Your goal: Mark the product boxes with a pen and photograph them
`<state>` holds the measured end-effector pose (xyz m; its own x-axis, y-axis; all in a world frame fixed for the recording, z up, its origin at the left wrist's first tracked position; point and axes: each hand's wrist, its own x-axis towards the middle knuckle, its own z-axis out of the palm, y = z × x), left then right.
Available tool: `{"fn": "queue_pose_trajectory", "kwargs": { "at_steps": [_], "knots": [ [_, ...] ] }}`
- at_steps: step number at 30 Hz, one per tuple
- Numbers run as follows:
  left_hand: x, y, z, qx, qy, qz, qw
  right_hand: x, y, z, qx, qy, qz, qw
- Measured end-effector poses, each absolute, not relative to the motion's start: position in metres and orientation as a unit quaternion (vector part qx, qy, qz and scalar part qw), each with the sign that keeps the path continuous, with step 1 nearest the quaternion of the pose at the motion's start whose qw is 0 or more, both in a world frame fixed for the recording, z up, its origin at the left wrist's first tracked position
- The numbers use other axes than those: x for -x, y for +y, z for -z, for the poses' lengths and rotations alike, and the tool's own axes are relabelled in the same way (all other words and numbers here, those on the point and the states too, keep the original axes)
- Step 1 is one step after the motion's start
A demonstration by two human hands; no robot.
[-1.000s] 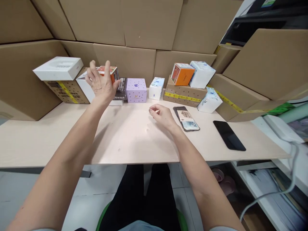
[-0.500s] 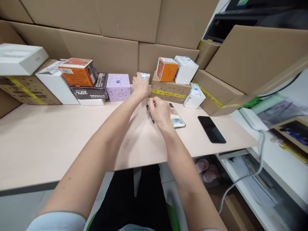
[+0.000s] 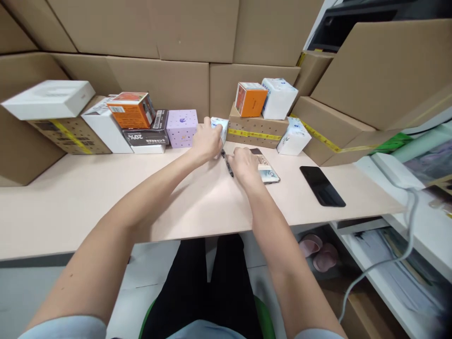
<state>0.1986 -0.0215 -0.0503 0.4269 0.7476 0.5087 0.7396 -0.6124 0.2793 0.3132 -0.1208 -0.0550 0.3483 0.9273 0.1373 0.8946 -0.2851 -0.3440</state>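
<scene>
Fingers (image 3: 216, 133) of the left hand (image 3: 206, 141) wrap the small white box (image 3: 221, 127) at the tabletop's (image 3: 70, 197) back, probably light stiff card best held by its sides, while the right hand (image 3: 245, 162) pinches a pen (image 3: 228, 163).

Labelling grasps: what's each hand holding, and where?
Left hand grips the small white box by its near side. Right hand holds a pen by its upper end.

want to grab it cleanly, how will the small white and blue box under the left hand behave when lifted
The small white and blue box looks like thin printed card, so probably light and stiff but crushable. The left hand covers most of it, so one hand should do. Its flat faces make rolling unlikely, though a push might slide it on the smooth table.
</scene>
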Motion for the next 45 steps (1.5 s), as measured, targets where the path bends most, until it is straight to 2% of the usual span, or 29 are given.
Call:
{"fn": "queue_pose_trajectory", "kwargs": {
  "at_steps": [5,8,12,16,19,22,24,26,29,32,35,38,42,45],
  "knots": [
    [-0.118,-0.068,0.033,-0.851,0.419,-0.311,0.060,-0.310,-0.115,0.066,0.778,-0.611,-0.076,0.129],
    [-0.074,-0.071,0.035,-0.830,0.391,-0.359,0.172,-0.311,-0.114,0.066,0.787,-0.602,-0.078,0.109],
    [-0.044,-0.054,0.053,-0.738,0.338,-0.436,0.387,-0.312,-0.116,0.062,0.818,-0.564,-0.067,0.088],
    [-0.040,-0.041,0.068,-0.669,0.301,-0.461,0.500,-0.313,-0.118,0.059,0.810,-0.568,-0.032,0.143],
    [-0.043,-0.040,0.073,-0.669,0.308,-0.458,0.498,-0.312,-0.117,0.060,0.748,-0.617,-0.032,0.242],
    [-0.044,-0.043,0.076,-0.698,0.357,-0.450,0.428,-0.307,-0.116,0.064,0.662,-0.682,-0.115,0.289],
    [-0.043,-0.044,0.077,-0.715,0.403,-0.435,0.371,-0.303,-0.116,0.067,0.633,-0.698,-0.159,0.293],
    [-0.038,-0.042,0.077,-0.713,0.436,-0.415,0.360,-0.300,-0.115,0.070,0.623,-0.698,-0.187,0.300],
    [-0.024,-0.038,0.074,-0.696,0.435,-0.359,0.445,-0.300,-0.114,0.072,0.623,-0.687,-0.214,0.308],
    [-0.007,-0.034,0.070,-0.728,0.372,-0.274,0.506,-0.300,-0.114,0.072,0.631,-0.684,-0.212,0.297],
    [0.000,-0.033,0.071,-0.777,0.309,-0.236,0.495,-0.298,-0.115,0.073,0.642,-0.692,-0.192,0.270],
    [-0.003,-0.037,0.071,-0.781,0.316,-0.248,0.478,-0.294,-0.115,0.075,0.648,-0.688,-0.176,0.277],
    [-0.010,-0.046,0.062,-0.741,0.376,-0.284,0.479,-0.293,-0.117,0.069,0.609,-0.655,-0.215,0.391],
    [-0.015,-0.053,0.057,-0.709,0.367,-0.311,0.516,-0.295,-0.120,0.059,0.584,-0.606,-0.249,0.479]
  ]
}}
